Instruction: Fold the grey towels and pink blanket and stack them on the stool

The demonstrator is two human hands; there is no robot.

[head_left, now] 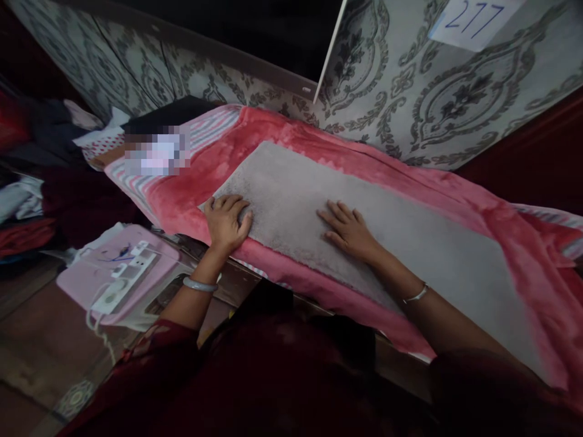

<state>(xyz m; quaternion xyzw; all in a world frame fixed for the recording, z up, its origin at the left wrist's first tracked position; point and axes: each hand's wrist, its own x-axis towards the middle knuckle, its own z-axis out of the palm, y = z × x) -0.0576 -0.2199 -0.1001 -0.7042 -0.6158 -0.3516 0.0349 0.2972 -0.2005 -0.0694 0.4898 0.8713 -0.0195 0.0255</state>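
A long grey mat-like piece of fabric (291,182) lies flat on a pink-red plush blanket (191,188). At its near left corner rests my left hand (226,223), palm down with the fingers spread over the edge. Around the middle of the grey piece, my right hand (348,230) presses flat on the surface, fingers apart. Neither hand grips anything. The far right end of the grey piece runs out beside my right forearm.
A pink-lidded box (150,243) with a white power strip (125,282) on it stands left, below the blanketed surface. Behind are a patterned wall (373,109) and a television (255,36). Clothes (27,200) are piled at the far left.
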